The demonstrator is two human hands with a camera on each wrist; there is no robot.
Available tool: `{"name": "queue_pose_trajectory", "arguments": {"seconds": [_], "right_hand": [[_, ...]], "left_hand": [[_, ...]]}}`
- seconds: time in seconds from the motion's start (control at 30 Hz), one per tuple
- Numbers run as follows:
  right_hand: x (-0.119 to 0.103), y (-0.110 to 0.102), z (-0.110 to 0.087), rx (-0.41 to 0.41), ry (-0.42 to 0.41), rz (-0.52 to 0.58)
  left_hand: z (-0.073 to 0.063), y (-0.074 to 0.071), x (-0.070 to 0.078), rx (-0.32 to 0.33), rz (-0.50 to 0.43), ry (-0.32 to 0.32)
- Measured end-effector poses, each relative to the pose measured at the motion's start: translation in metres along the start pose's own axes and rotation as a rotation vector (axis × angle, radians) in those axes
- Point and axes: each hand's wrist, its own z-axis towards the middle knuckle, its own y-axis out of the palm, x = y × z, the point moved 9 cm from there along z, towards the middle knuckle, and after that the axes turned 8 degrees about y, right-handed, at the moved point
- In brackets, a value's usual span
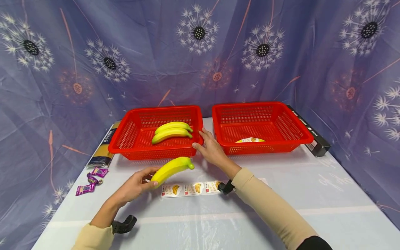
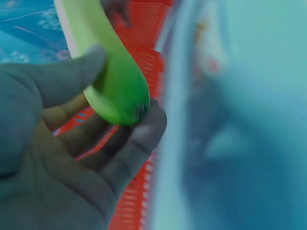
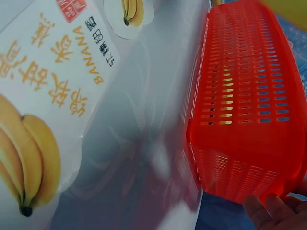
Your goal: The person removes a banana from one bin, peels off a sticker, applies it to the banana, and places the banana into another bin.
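Observation:
My left hand (image 1: pixel 136 184) pinches the lower end of a yellow banana (image 1: pixel 172 169) with a green tip, held just in front of the left red basket (image 1: pixel 150 153). Close up in the left wrist view, thumb and fingers press either side of the banana (image 2: pixel 112 91). My right hand (image 1: pixel 212 147) grips the right front corner of that basket by its rim; its fingertips also show at the basket wall (image 3: pixel 244 158) in the right wrist view. Inside the basket, two bananas (image 1: pixel 172 133) lie side by side.
The right red basket (image 1: pixel 265 147) holds a banana-printed label (image 1: pixel 250 140). A strip of banana stickers (image 1: pixel 184 190) lies on the white table (image 1: pixel 187 229). Purple-wrapped candies (image 1: pixel 85 189) and a gold-and-black packet (image 1: pixel 104 149) are at left; a black box (image 1: pixel 317 146) stands at right.

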Motion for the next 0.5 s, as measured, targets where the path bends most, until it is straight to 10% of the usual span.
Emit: {"name": "queue_pose_trajectory", "arguments": {"seconds": [0.3, 0.5], "right_hand": [[-0.001, 0.0, -0.001, -0.005, 0.001, -0.009], [0.001, 0.001, 0.0, -0.031, 0.032, -0.009]], "left_hand": [[0.02, 0.014, -0.006, 0.118, 0.407, -0.002], [0.052, 0.036, -0.001, 0.094, 0.5, -0.004]]}}
